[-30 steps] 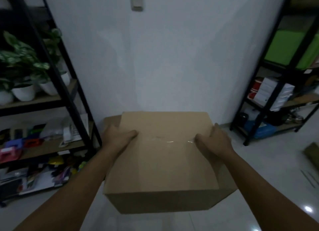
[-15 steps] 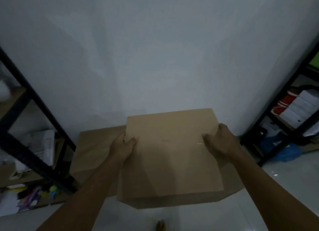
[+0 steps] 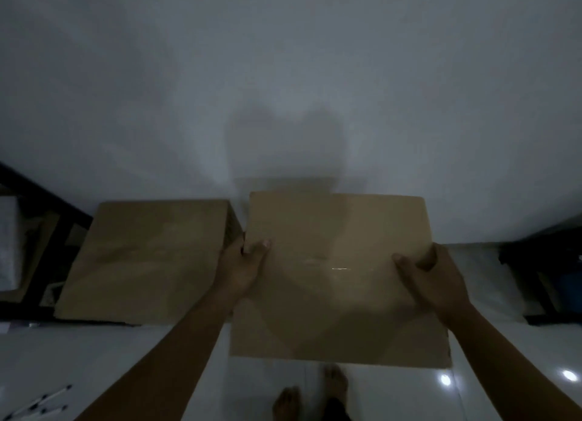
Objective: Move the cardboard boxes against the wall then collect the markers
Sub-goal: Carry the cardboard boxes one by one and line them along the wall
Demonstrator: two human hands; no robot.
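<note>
Against the white wall (image 3: 283, 74), in the head view, a person held a closed cardboard box (image 3: 337, 272) by its two sides. The left hand (image 3: 242, 266) gripped the left edge with its thumb curled over the top, and the right hand (image 3: 437, 279) gripped the right edge the same way. Just left of it a second box (image 3: 145, 257) sat against the wall, beside a black shelf frame (image 3: 41, 197).

The left fingers lay in the narrow gap between the two boxes, so they might have been pinched if the box was set down tight against its neighbour. Bare feet (image 3: 315, 395) stood just under its near edge, a risk if it dropped.

The box looked plain brown, flat-topped, sealed with glossy tape. Markers (image 3: 41, 401) lay on the floor at near left.
</note>
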